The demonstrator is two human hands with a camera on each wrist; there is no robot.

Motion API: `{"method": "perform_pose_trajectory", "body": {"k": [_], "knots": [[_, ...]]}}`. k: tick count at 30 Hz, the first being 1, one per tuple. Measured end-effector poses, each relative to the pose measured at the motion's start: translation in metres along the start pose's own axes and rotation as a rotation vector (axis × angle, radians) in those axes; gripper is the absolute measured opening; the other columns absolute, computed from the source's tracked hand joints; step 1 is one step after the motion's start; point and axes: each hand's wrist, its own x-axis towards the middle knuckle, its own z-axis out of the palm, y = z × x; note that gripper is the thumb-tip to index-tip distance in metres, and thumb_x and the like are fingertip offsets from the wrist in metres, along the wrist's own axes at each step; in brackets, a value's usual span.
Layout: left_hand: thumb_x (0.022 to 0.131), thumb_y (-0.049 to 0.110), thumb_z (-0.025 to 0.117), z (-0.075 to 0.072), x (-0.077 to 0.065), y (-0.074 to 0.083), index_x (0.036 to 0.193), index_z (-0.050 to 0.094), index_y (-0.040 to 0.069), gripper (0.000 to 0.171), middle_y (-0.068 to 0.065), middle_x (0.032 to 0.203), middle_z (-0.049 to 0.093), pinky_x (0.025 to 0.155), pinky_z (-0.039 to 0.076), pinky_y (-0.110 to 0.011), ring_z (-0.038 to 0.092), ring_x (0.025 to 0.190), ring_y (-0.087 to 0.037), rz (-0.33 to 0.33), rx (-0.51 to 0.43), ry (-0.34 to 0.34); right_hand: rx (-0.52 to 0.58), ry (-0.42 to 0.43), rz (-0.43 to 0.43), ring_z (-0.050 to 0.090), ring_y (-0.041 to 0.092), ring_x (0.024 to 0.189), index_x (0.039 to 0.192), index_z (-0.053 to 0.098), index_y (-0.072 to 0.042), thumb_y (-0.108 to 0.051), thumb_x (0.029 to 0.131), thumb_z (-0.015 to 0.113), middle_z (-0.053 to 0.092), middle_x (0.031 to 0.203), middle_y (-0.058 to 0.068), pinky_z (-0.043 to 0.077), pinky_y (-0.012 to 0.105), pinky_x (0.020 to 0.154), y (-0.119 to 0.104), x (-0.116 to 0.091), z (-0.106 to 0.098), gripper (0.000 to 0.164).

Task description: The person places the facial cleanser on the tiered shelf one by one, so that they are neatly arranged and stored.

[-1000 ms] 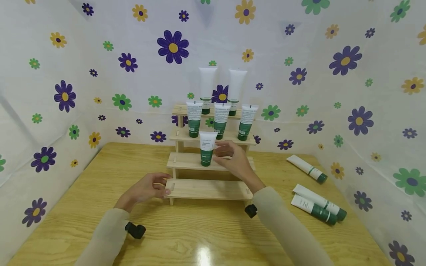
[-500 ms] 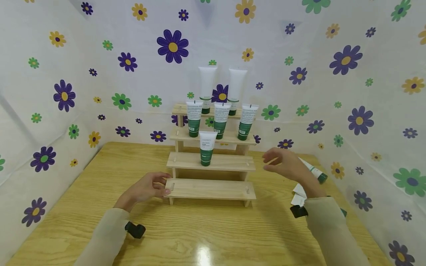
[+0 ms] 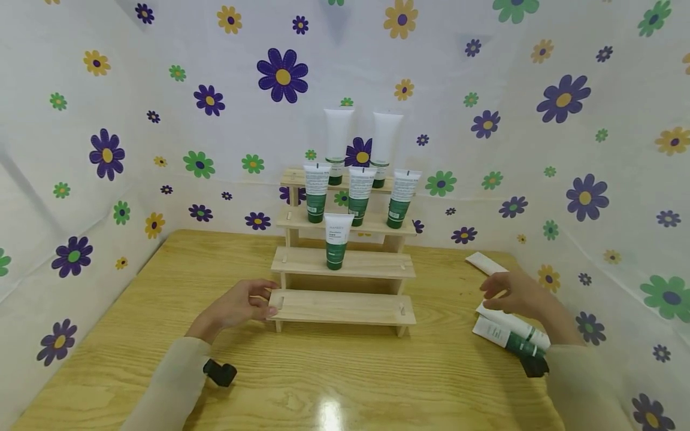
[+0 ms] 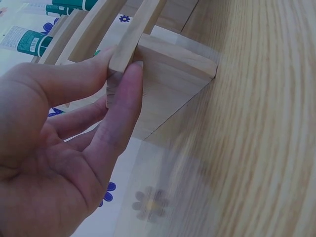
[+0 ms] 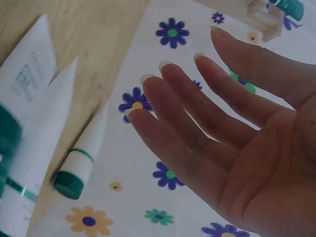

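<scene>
My left hand (image 3: 239, 304) pinches the left end of the lowest board of a stepped wooden display stand (image 3: 339, 306); the left wrist view shows thumb and forefinger on the board's corner (image 4: 129, 49). One white and green cream tube (image 3: 336, 241) stands cap down on the second step, left of its middle. Over the tubes at the right my right hand (image 3: 520, 293) hovers with relaxed fingers and holds nothing. Beneath it a long tube (image 3: 512, 322) and a shorter tube (image 3: 501, 335) lie side by side. Another long tube (image 3: 482, 261) lies behind, partly hidden by the hand.
Three short tubes, among them a middle one (image 3: 360, 194), stand on the third step. Two tall white tubes, one at left (image 3: 338, 140) and one at right (image 3: 386, 143), stand on the top step. A flowered cloth (image 3: 226, 137) surrounds the wooden table (image 3: 302, 377).
My right hand has left the tube on the second step and travelled right, to above the lying tubes. The left hand keeps its place on the stand.
</scene>
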Motion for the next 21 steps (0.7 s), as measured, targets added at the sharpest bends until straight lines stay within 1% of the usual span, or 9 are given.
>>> {"method": "perform_pose_trajectory", "body": {"k": [3, 6, 12, 16, 19, 21], "knots": [[0.095, 0.015, 0.076, 0.001, 0.000, 0.001, 0.148, 0.043, -0.010, 0.067, -0.028, 0.124, 0.062, 0.080, 0.066, -0.039, 0.071, 0.096, -0.021, -0.012, 0.007, 0.007, -0.003, -0.026, 0.036, 0.071, 0.029, 0.092, 0.119, 0.063, 0.012, -0.010, 0.094, 0.074, 0.072, 0.108, 0.024, 0.064, 0.038, 0.071, 0.011, -0.005, 0.002, 0.035], [0.095, 0.015, 0.076, 0.001, 0.000, 0.002, 0.148, 0.043, -0.010, 0.067, -0.028, 0.124, 0.063, 0.080, 0.066, -0.038, 0.071, 0.096, -0.020, -0.011, 0.015, 0.006, -0.003, -0.045, 0.075, 0.070, 0.028, 0.092, 0.120, 0.062, 0.012, -0.010, 0.094, 0.074, 0.071, 0.108, 0.023, 0.064, 0.040, 0.073, 0.017, -0.008, 0.002, 0.037], [0.095, 0.015, 0.076, -0.001, -0.001, 0.001, 0.147, 0.043, -0.011, 0.068, -0.028, 0.122, 0.062, 0.079, 0.066, -0.039, 0.071, 0.096, -0.021, -0.003, 0.012, 0.006, 0.006, -0.069, 0.157, 0.070, 0.029, 0.095, 0.120, 0.063, 0.011, -0.007, 0.093, 0.073, 0.071, 0.110, 0.024, 0.063, 0.043, 0.076, 0.025, -0.011, 0.004, 0.034], [0.094, 0.016, 0.077, 0.000, -0.001, 0.000, 0.147, 0.044, -0.010, 0.067, -0.026, 0.120, 0.063, 0.079, 0.066, -0.039, 0.070, 0.094, -0.019, -0.012, 0.008, 0.008, 0.015, -0.083, 0.179, 0.071, 0.030, 0.094, 0.119, 0.062, 0.011, -0.006, 0.094, 0.073, 0.071, 0.110, 0.026, 0.063, 0.045, 0.076, 0.032, -0.013, 0.009, 0.033], [0.094, 0.015, 0.077, 0.000, -0.001, 0.001, 0.147, 0.044, -0.009, 0.067, -0.024, 0.118, 0.064, 0.078, 0.066, -0.039, 0.070, 0.093, -0.019, -0.017, 0.010, 0.012, 0.015, -0.081, 0.183, 0.070, 0.029, 0.092, 0.117, 0.063, 0.011, -0.006, 0.093, 0.073, 0.071, 0.109, 0.026, 0.063, 0.044, 0.073, 0.038, -0.013, 0.013, 0.030], [0.094, 0.015, 0.077, 0.000, -0.001, 0.001, 0.147, 0.044, -0.010, 0.067, -0.023, 0.116, 0.064, 0.078, 0.066, -0.039, 0.070, 0.092, -0.020, -0.007, 0.013, 0.009, 0.007, -0.078, 0.189, 0.069, 0.027, 0.091, 0.114, 0.064, 0.009, -0.006, 0.093, 0.073, 0.072, 0.106, 0.024, 0.062, 0.043, 0.071, 0.041, -0.013, 0.016, 0.028]]}}
